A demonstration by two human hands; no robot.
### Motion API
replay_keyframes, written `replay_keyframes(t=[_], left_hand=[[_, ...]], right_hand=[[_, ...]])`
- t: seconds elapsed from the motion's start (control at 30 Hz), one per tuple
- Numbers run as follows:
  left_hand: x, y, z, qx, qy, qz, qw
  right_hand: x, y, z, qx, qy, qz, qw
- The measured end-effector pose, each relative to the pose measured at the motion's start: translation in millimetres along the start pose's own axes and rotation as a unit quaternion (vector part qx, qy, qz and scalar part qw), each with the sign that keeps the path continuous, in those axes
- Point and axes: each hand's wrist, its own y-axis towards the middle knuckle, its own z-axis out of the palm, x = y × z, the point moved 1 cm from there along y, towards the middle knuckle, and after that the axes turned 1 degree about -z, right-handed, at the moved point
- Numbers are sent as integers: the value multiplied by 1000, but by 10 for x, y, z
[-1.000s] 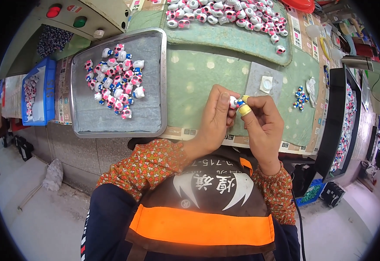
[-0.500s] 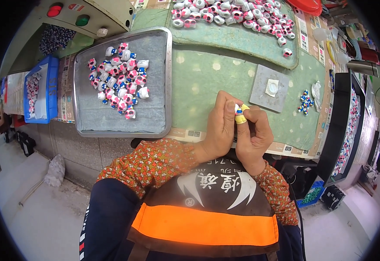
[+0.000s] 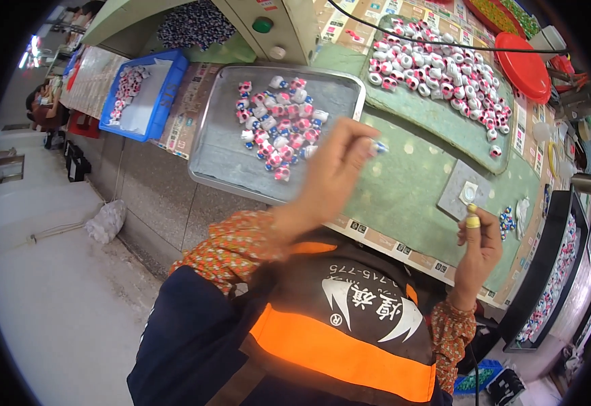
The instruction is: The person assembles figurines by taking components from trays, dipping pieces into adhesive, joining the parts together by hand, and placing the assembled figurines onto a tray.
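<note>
The green-covered worktable is the broadest thing here. On it, the grey metal tray carries a heap of white, pink and blue figures, and beyond lies a loose pile of white-and-pink pieces. The left hand hides part of the tray's right rim, its fingers curled in and the thumb pressed toward them, pinching 1 small figure. The right hand, with 2 yellow wraps on its digits, is loosely bent near the grey slab; whether it holds anything, I cannot tell. Blue pieces lie just beyond it. The pinched figure looks white and blue, its details too blurred to read; it pokes out past the left fingertips, right of the tray and above the green cover.
</note>
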Motion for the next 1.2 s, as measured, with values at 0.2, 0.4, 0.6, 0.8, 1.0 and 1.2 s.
replay_keyframes(t=[0.2, 0.4, 0.6, 0.8, 1.0, 1.2], left_hand=[[-43, 301, -893, -2, 470, 165, 867], [27, 78, -988, -49, 542, 121, 830], [-137, -41, -713, -34, 503, 149, 851], [-289, -62, -607, -31, 494, 162, 854], [-410, -64, -547, -18, 495, 161, 854], [-382, 23, -455, -5, 477, 200, 856]], right_hand=[[36, 95, -255, -72, -25, -23, 997], [-98, 851, -721, -237, -91, -121, 960], [-553, 2017, -1539, -380, -192, -113, 898], [-546, 2700, -1331, -303, -328, -64, 892], [-895, 3147, -1564, -248, -328, -32, 911], [-431, 2708, -1277, -222, -343, -93, 908]])
